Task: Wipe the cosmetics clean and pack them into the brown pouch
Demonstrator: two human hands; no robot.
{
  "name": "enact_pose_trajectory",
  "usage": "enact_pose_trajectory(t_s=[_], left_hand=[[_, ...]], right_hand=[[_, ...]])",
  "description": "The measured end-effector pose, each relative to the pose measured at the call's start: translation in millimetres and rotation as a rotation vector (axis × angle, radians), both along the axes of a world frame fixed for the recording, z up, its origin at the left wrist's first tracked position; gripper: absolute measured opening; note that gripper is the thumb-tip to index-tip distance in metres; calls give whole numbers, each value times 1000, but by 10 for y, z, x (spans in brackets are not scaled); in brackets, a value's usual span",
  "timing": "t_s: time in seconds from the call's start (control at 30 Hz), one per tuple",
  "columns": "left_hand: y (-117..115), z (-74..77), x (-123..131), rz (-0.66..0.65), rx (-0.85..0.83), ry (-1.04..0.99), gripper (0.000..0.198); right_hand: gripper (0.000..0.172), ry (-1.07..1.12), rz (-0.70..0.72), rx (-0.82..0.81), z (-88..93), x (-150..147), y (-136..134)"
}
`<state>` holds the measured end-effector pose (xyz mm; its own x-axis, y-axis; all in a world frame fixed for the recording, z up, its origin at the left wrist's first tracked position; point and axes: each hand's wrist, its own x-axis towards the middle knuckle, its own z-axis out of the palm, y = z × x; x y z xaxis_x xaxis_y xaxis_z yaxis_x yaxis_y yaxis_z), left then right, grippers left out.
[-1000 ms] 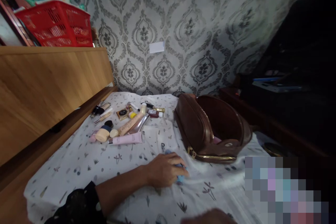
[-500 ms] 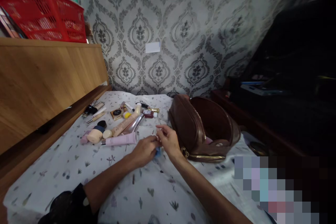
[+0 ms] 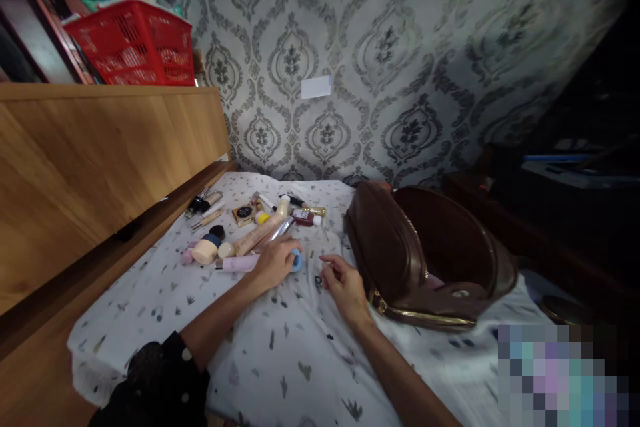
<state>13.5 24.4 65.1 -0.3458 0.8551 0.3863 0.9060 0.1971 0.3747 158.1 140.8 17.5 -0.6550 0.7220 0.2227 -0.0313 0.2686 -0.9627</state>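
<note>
My left hand (image 3: 274, 263) is closed around a small light-blue round item (image 3: 297, 259), low over the bedsheet beside a lilac squeeze tube (image 3: 240, 263). Most of that item is hidden by my fingers, so its kind is unclear. My right hand (image 3: 345, 285) hovers to the right with loosely curled fingers apart and nothing visible in them. Just beyond it stands a brown leather cosmetic bag (image 3: 383, 247), its lid unzipped and raised. Cosmetics lie left of the hands: a beige tube (image 3: 257, 232), a jar with a dark-blue band (image 3: 205, 250), a gold-edged compact (image 3: 243, 214) and a dark-red bottle (image 3: 303, 217).
A wooden cabinet (image 3: 115, 153) runs along the left, with a red plastic basket (image 3: 145, 43) on top. The patterned wall (image 3: 350, 107) closes off the back. Dark furniture stands at the right. A patterned white sheet (image 3: 280, 347) covers the surface.
My hands, together before, are now apart. The left one has moved left toward the tubes with the light-blue item; the right is nearer the bag. The camera view has turned slightly left.
</note>
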Motion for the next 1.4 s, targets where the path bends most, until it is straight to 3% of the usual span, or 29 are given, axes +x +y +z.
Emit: enact_pose_trajectory(t_s=[0.33,0.53,0.73,0.9,1.17,1.4], left_hand=[[26,40,-463,142,51,74,31],[401,102,-687,118,21,183,38],[882,25,-652,-25,-163,307,46],[1074,-80,-632,-13,-318,369,52],[1131,35,-675,-41,-368,449,51],[1034,253,-598,-78,-193,457,40]], right_hand=[[35,-19,10,-3,-52,-7,16],[33,3,9,-18,-62,-20,18],[30,19,3,-59,-76,-34,16],[26,27,20,-95,-110,-61,15],[19,53,-33,-147,-79,-89,15],[18,96,-55,-232,-63,-131,42]])
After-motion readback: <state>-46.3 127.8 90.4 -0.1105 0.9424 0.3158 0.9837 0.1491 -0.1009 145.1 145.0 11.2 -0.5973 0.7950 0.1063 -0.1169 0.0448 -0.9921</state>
